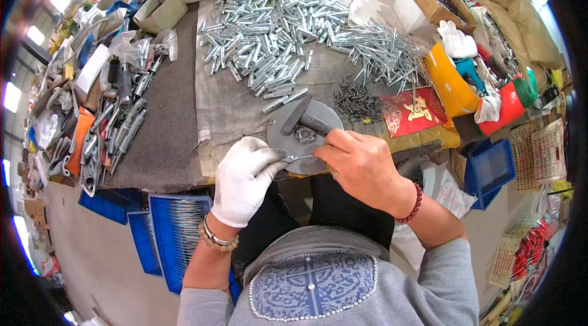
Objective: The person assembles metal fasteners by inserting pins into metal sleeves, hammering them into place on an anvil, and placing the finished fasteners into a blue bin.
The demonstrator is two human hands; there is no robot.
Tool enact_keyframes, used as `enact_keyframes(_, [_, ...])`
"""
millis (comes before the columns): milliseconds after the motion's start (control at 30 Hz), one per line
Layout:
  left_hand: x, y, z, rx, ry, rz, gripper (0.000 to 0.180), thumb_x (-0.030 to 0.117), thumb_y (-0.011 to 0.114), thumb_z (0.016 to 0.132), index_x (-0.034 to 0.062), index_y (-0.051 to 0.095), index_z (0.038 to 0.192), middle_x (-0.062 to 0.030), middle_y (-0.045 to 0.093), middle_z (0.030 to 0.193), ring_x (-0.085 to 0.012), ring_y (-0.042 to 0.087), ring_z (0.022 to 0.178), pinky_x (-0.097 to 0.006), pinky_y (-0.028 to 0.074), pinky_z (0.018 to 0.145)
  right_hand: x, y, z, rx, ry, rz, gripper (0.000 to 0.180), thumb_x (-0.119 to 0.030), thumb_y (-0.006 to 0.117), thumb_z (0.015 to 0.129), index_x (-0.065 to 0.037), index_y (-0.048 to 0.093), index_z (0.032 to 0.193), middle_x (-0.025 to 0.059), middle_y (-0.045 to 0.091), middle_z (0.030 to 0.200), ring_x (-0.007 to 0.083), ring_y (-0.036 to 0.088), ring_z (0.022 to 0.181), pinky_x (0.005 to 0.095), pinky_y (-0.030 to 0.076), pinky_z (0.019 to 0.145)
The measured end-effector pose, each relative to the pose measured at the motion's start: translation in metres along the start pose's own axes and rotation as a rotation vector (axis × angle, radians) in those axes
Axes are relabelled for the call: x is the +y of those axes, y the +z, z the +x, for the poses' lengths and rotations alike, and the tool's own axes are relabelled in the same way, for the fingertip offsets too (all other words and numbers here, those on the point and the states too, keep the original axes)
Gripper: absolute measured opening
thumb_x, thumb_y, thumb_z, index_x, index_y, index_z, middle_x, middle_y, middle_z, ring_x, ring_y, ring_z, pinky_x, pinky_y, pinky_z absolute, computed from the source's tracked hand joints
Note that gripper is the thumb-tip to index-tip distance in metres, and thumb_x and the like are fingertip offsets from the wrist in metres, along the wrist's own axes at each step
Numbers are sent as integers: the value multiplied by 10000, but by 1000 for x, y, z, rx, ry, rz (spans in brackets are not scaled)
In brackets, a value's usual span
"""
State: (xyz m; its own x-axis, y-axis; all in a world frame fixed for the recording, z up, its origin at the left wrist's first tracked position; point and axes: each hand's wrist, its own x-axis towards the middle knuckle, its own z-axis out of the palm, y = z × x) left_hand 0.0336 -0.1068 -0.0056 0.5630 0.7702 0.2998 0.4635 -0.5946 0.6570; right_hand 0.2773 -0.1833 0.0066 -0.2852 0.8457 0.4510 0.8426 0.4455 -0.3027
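Observation:
In front of me my left hand (pixel 242 176), in a white glove, pinches a small metal piece (pixel 290 159) between thumb and fingers. My bare right hand (pixel 361 163) is closed on a thin metal rod (pixel 304 157), whose tip reaches to that piece; whether the two are joined I cannot tell. Both hands are over the near edge of a round grey metal plate (pixel 280 127). On the plate lies a hammer (pixel 315 122) beside a small rough metal block (pixel 305 135).
Beyond the plate spreads a heap of short metal tubes (pixel 263 32). Right of it lie thin rods (pixel 386 56), small dark screws (pixel 357 100) and a red envelope (pixel 413 111). Tools (pixel 125 111) crowd the left; blue crates (pixel 174 234) stand below the table.

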Motion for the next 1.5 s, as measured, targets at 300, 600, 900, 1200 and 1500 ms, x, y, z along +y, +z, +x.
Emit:
enact_keyframes(300, [0,4,0,11,36,12,185,49,844,857,44,836,1042,-109,694,956,-267,678,905,-365,546,802,1,11,-1,38,-49,-4,90,-95,701,818,-95,650,892,70,568,938,253,687,861,398,587,721])
enact_keyframes(600, [0,3,-3,33,49,22,181,32,839,839,30,823,1019,-113,690,954,-295,671,951,-392,543,850,-5,1,-17,149,55,69,229,-71,761,818,-127,770,1040,61,639,974,252,719,886,387,599,755])
enact_keyframes(900, [2,3,-1,35,70,47,176,35,844,837,35,817,1010,-112,693,953,-295,679,948,-393,546,843,61,-32,-35,89,381,-43,285,31,710,806,-103,780,1048,95,658,982,346,707,960,459,574,809])
enact_keyframes(1200, [2,3,-1,44,57,32,169,42,840,841,50,829,1009,-114,695,947,-292,679,939,-391,548,845,68,-32,-23,-101,319,-150,258,78,646,848,-74,664,1055,138,632,1092,392,700,993,497,571,843])
enact_keyframes(1500, [1,4,-1,50,60,33,170,44,845,839,51,829,1008,-119,704,939,-302,685,935,-394,548,844,71,-38,-24,-34,388,-100,404,132,571,774,-75,689,1100,140,637,1095,412,676,1015,493,557,869])
